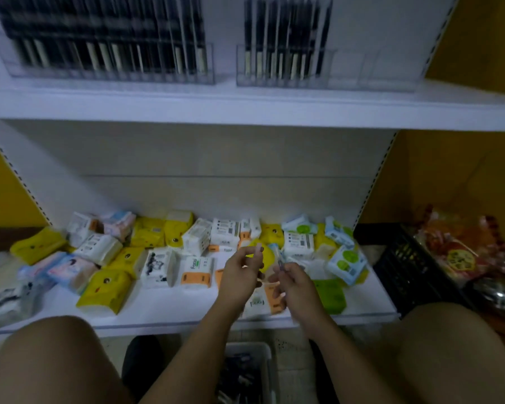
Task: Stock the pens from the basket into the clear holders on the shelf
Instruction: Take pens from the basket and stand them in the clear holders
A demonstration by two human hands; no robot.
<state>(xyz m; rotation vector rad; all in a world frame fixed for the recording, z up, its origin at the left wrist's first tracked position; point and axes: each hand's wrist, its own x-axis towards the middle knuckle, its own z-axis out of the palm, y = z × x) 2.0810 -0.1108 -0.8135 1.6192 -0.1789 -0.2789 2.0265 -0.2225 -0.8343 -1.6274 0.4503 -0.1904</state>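
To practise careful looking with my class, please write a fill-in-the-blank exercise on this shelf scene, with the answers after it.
1. Two clear holders of pens stand on the ___ shelf.
2. The holder with empty slots is the ___ one.
3. The tissue packs lie on the ___ shelf.
4. The crate right of the packs is ___.

Answers: upper; right; lower; black.

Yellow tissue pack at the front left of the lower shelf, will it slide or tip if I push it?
Probably slides: the yellow tissue pack lies flat on the smooth white shelf. Its puffy wrapper suggests it is soft and light, likely squashing under a grip.
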